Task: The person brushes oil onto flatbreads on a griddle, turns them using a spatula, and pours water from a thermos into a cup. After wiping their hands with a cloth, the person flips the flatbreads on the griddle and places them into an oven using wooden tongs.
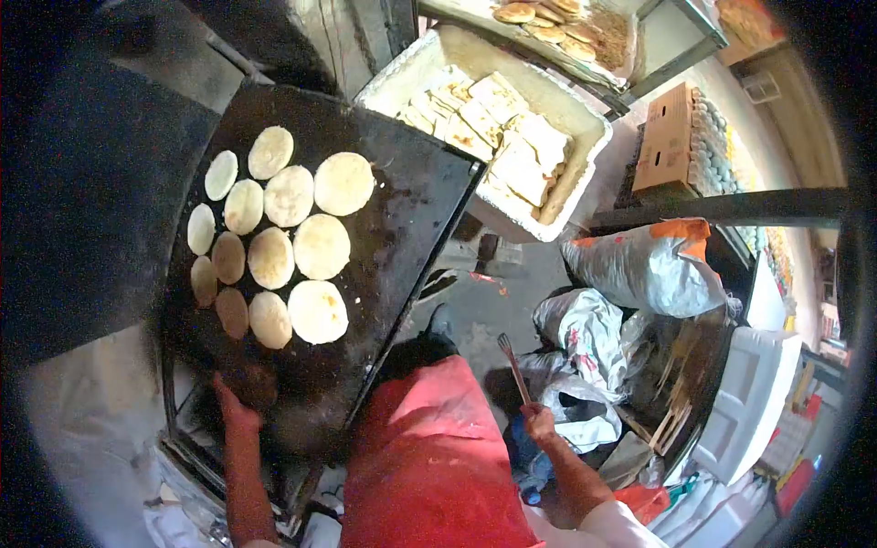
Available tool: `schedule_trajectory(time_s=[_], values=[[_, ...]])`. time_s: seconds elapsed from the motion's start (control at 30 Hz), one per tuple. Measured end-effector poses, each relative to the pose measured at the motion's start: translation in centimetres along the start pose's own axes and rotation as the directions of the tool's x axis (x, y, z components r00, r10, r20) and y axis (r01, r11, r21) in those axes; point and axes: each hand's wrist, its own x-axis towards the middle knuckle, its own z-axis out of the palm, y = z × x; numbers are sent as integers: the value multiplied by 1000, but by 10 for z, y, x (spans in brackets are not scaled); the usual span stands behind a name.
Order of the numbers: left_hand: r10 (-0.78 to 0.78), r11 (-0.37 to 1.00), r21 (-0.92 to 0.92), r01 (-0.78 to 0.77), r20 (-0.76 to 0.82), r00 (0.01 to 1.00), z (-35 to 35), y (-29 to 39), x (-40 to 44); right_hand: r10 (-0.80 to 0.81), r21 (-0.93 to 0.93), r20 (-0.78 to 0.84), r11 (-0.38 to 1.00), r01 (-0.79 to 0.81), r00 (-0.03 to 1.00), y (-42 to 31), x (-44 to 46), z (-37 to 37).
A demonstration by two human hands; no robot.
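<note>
Right fingers [532,413] indistinct around fork [515,369]

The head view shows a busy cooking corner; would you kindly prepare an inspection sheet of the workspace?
Surface: dark griddle, a few light specks on it.
Job's things: round flatbreads lying flat on the griddle, some more shaded than others; fork-like tool, tines up and off the griddle.
Clutter: plastic sacks and wood strips at the right.
Hands: right hand grips the tool; left hand is by the griddle's near end, its grip too dark to tell.
Cables: nothing seen.
Surroundings: white box of flat pieces beside the griddle; cardboard box beyond.
</note>
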Motion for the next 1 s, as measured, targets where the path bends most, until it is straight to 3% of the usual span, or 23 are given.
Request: schedule_trajectory(time_s=[0.07,0.13,0.17,0.2,0.27,0.33,0.37,0.4,0.43,0.47,0.5,0.53,0.57,0.6,0.67,0.7,0.73,0.77,0.8,0.83,0.87,0.93,1.0], values=[[-2,1000,18,1,26,1000,6,5,2,-65,-55,-109,997,59,992,-5,-3,8],[-56,998,-21,58,55,997,-4,5,-5,130,131,0,983,-129,991,-35,-11,5],[-44,999,-20,46,83,996,-12,3,-4,145,492,-16,863,-119,989,-24,-8,21],[-4,1000,20,3,27,1000,-22,-2,-3,139,511,-37,854,-101,990,-9,-6,39],[37,997,64,-37,9,999,-27,-4,-3,-37,254,-147,965,73,989,17,-12,67],[221,908,371,-194,-32,975,-20,-17,-21,15,203,-126,979,11,992,-56,-66,41],[348,846,415,-336,48,936,33,-15,-77,97,286,-70,955,-73,993,-72,-86,38],[581,634,543,-551,137,802,23,-38,-72,189,363,2,915,-177,982,-66,-116,45],[502,605,517,-606,344,794,31,-42,-97,36,240,-140,971,-2,989,-34,-126,69],[407,588,469,-659,533,742,40,-48,-123,59,252,-168,968,-15,984,-2,-142,92],[215,683,445,-579,635,742,34,-58,-137,49,212,-195,977,-7,980,30,-165,117],[26,758,435,-486,724,689,33,-67,-147,34,174,-226,985,6,974,34,-186,124],[-68,722,507,-471,729,681,31,-80,-160,161,361,-197,929,-81,967,40,-218,134],[-101,738,509,-444,733,672,22,-97,-166,197,393,-218,914,-99,956,31,-248,135],[-109,437,463,-771,878,465,-7,-122,-156,392,494,-112,819,-291,913,33,-304,136],[-132,423,428,-799,901,413,-19,-130,-162,234,361,-321,926,-110,918,60,-318,155],[-152,416,387,-823,922,357,-27,-141,-166,346,469,-269,862,-192,899,59,-339,152],[-215,430,475,-768,880,424,-30,-147,-182,430,564,-205,786,-253,879,53,-353,145],[-275,426,465,-776,884,379,-42,-156,-183,436,603,-295,775,-189,850,65,-361,155],[-296,453,531,-716,847,441,-55,-166,-178,427,619,-387,777,-113,817,76,-363,161],[-306,481,590,-649,806,507,-64,-175,-177,453,638,-398,762,-114,798,78,-369,157],[-367,486,603,-633,798,479,-69,-189,-192,550,828,-374,560,2,746,84,-382,137],[-432,479,626,-616,779,455,-72,-206,-203,585,865,-382,498,55,716,105,-386,133]])
